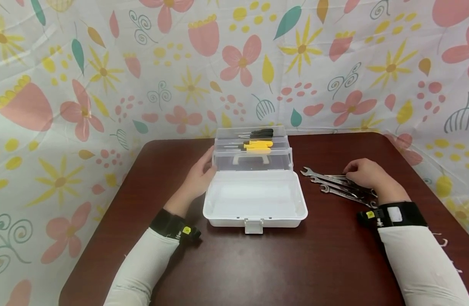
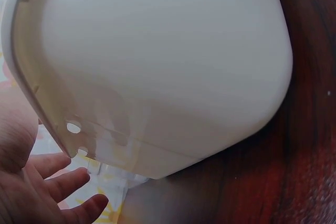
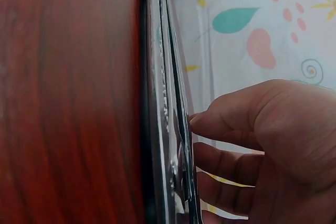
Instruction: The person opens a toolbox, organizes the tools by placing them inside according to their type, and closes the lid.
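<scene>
An open white plastic toolbox (image 1: 255, 193) stands mid-table, its base bare inside. In the clear raised trays behind it lie yellow-handled screwdrivers (image 1: 257, 146) and black-handled screwdrivers (image 1: 262, 133). My left hand (image 1: 201, 174) is at the box's back left corner; the left wrist view shows its fingers (image 2: 68, 184) spread beside the rim of the box wall (image 2: 173, 56). To the right, several metal wrenches (image 1: 339, 187) lie in a loose pile. Over their far end is my right hand (image 1: 366, 173). In the right wrist view its thumb and fingertips (image 3: 202, 123) touch the upper edge of the stacked wrenches (image 3: 170, 114).
The dark red-brown table (image 1: 234, 267) has rounded far corners. A flowered cloth (image 1: 234, 63) hangs right behind its back edge and along the sides. A clear latch (image 1: 254, 226) sticks out from the toolbox's front. Each wrist carries a black strap (image 1: 402, 214).
</scene>
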A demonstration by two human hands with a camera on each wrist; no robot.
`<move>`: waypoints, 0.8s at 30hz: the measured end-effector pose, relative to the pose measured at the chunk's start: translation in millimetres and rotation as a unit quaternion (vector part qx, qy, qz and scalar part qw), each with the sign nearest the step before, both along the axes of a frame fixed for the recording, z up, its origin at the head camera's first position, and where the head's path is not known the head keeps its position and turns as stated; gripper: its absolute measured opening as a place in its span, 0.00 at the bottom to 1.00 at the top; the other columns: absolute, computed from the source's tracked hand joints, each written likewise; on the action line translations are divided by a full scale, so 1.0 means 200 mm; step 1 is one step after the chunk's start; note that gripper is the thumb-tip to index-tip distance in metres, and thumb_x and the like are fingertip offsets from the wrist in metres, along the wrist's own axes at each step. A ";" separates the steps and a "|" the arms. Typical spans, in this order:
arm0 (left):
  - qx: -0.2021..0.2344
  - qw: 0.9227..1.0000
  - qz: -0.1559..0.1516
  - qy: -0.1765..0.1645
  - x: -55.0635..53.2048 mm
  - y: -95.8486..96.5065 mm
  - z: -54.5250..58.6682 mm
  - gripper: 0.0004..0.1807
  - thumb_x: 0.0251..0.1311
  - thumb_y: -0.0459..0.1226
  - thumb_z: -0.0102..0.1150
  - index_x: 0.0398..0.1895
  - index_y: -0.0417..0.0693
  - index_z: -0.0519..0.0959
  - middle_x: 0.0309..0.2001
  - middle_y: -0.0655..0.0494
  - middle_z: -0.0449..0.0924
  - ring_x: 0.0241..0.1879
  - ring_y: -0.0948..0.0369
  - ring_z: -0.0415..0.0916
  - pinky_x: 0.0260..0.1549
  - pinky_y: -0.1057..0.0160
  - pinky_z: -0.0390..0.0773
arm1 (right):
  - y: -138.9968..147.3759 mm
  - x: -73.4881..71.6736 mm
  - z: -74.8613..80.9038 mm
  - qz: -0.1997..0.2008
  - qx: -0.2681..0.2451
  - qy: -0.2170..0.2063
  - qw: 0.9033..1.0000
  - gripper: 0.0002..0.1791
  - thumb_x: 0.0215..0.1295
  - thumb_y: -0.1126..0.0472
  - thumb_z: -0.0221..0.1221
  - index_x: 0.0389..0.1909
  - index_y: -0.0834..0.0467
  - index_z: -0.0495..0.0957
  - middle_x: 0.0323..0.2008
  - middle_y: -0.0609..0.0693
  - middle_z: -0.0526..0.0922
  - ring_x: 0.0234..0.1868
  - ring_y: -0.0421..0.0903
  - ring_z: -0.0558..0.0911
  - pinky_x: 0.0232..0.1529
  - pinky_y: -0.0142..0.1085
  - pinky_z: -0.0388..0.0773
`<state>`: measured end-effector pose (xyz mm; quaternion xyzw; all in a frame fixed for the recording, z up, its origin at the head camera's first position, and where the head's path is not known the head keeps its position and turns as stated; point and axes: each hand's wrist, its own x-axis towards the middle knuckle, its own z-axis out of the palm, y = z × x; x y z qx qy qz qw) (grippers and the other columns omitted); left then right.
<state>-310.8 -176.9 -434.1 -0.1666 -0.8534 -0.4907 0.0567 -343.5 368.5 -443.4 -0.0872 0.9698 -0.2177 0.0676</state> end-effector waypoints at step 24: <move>0.000 1.000 0.001 -0.007 0.00 0.00 0.00 0.37 0.76 0.38 0.48 0.82 0.78 0.51 0.78 0.48 0.65 0.70 0.43 0.74 0.58 0.40 0.81 | 0.02 0.01 -0.01 -0.042 -0.004 -0.011 0.999 0.15 0.68 0.54 0.58 0.41 0.63 0.81 0.36 0.57 0.83 0.30 0.50 0.76 0.29 0.39 0.71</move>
